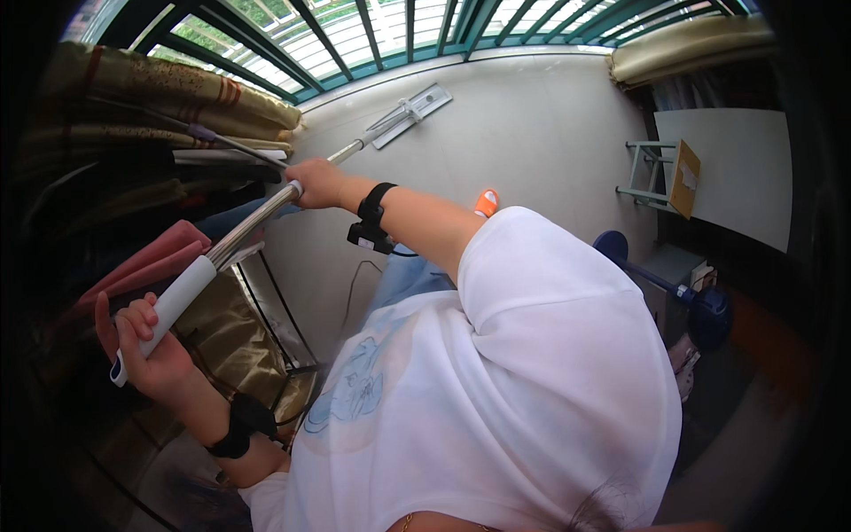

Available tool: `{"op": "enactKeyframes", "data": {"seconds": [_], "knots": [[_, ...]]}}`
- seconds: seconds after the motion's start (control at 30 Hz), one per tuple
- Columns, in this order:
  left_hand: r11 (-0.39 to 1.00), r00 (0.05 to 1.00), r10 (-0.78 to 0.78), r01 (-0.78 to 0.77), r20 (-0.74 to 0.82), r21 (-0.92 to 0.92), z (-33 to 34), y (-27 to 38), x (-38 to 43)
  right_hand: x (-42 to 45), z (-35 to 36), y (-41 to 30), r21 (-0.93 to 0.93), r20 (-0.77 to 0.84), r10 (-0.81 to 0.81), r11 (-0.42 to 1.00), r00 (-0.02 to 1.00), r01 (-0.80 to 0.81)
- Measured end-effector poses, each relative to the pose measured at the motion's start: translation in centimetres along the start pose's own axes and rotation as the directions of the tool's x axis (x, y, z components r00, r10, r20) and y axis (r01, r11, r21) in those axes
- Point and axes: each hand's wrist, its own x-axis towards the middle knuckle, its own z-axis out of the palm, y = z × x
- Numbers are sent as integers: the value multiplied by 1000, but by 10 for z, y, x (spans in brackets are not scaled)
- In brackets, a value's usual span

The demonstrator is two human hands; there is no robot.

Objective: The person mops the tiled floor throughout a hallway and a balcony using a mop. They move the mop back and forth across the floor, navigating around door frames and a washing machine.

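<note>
A flat mop slants across the left half of the view, with a white grip [178, 299], a shiny metal pole [256, 224] and a flat rectangular head [413, 114]. The head lies on the pale floor near the window. Low at the left, my left hand [156, 362] holds the white grip close to its end, one finger sticking out. Farther along, my right hand [318, 183] is closed around the metal pole. Black straps with small devices circle both wrists.
Gold curtains [199, 86] and a second pole with a purple sleeve [201, 132] are at left, above pink cloth [146, 263]. Teal window bars [409, 30] line the far side. Rightward stand a stool [688, 179], a white panel [744, 173] and a blue round-based stand [610, 246].
</note>
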Motion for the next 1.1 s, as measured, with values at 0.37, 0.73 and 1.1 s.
{"op": "enactKeyframes", "data": {"seconds": [0.37,0.73,1.1], "knots": [[977,883,-158,205,442,-59,147,-52,9,-105,-105,103,-136,-417,207,948,885,-286],[980,627,-14,163,779,-114,215,-46,-5,-194,-157,99,-43,-565,315,912,762,-409],[993,665,117,-78,737,-87,264,-26,-11,-159,-259,118,-122,-285,270,941,920,-314]]}}
